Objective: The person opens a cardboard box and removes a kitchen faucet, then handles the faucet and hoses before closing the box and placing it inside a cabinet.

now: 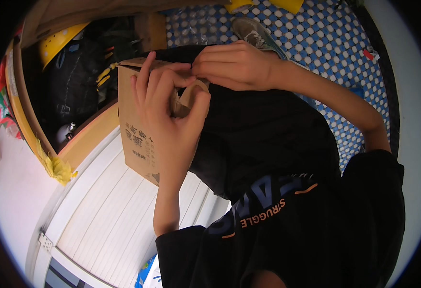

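Observation:
A brown cardboard box (pixel 134 118) with printed writing on its side stands tilted against my lap, over black clothing. My left hand (pixel 167 93) lies over the box's top end, its fingers spread around a torn or bent flap (pixel 187 99). At the far edge of the same end, my right hand (pixel 232 66) pinches the cardboard with its fingertips. The inside of the box is mostly hidden by my fingers, so its contents cannot be told.
An open cardboard carton (pixel 84 135) at the left holds a black bag (pixel 75 72), a yellow helmet (pixel 59 43) and yellow-handled tools (pixel 104 77). Below lies a white slatted panel (pixel 98 187). Yellow tape (pixel 240 5) and my shoe (pixel 251 32) are on the blue-and-white patterned floor (pixel 325 39).

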`<state>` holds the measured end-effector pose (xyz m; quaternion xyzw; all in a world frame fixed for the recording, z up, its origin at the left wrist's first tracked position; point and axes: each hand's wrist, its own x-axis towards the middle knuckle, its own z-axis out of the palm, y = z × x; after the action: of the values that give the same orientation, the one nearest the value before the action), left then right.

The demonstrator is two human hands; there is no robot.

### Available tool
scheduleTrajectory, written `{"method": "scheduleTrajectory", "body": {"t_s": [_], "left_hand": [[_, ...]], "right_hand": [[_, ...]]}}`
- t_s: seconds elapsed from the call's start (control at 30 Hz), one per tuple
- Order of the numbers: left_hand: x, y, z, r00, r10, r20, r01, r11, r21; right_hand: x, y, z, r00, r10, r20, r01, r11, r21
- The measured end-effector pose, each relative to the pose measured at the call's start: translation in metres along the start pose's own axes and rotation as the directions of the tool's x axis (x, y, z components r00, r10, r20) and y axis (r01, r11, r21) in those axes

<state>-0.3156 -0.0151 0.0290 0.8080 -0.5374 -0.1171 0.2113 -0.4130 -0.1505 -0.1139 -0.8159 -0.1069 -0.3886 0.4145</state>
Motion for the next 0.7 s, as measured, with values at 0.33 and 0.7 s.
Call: {"method": "scheduleTrajectory", "body": {"t_s": [0.33, 0.7], "left_hand": [[-0.006, 0.003, 0.011, 0.980, -0.093, -0.177, 0.067, 0.987, -0.146], [-0.008, -0.003, -0.004, 0.995, 0.071, -0.065, -0.071, 0.997, 0.011]], "right_hand": [[0.006, -0.003, 0.001, 0.998, 0.043, -0.055, -0.043, 0.999, 0.005], [0.018, -0.008, -0.002, 0.999, 0.046, 0.013, -0.047, 0.997, 0.054]]}}
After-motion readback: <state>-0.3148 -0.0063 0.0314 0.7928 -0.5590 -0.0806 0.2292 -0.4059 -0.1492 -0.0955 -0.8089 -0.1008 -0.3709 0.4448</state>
